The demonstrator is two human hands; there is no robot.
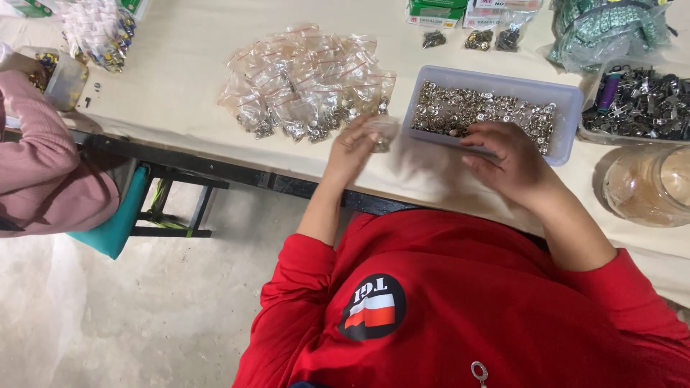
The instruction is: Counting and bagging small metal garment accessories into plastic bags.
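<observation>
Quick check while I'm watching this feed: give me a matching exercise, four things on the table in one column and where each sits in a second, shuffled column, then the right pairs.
Things:
1. Pale blue rectangular plastic tray of small silver metal pieces
2. Heap of small clear plastic zip bags
3. Round clear plastic jar
4. Single small clear bag, blurred

Places:
A. At the table's near right edge
B. At the left hand's fingertips
C. Under the right hand's fingertips
D. Mid-table, left of the tray

Pairs: 1-C, 2-D, 3-A, 4-B

One head-worn camera looks steeply down, close over the table [187,79] edge.
</observation>
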